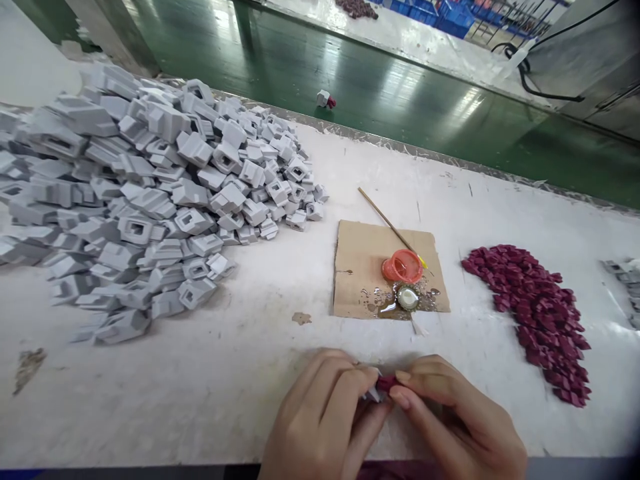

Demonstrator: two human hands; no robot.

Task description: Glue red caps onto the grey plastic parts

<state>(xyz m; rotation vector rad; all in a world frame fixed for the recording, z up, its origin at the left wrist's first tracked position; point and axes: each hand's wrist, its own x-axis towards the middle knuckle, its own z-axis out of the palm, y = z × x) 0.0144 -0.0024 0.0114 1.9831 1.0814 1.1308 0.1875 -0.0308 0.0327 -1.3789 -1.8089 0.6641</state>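
Observation:
Near the front edge of the white table, my left hand (325, 413) is closed around a small grey plastic part (373, 393), mostly hidden by the fingers. My right hand (450, 413) pinches a dark red plastic piece (386, 383) between thumb and forefinger. The two parts touch, the red one at the right end of the grey one; how deep it sits I cannot tell. Beyond the hands lies a cardboard sheet (360, 243) carrying a red cup (404, 267), a metal bottle cap (407, 298) and wet spots. A thin stick (385, 219) with a yellow tip rests across its far edge.
A large heap of grey parts (190, 193) covers the table's left side. Dark red pieces (535, 313) form a curved pile at right. Past the table runs a green conveyor belt (280, 60), bearing one grey-and-red assembly (325, 99). More grey parts (625, 280) lie at the right edge.

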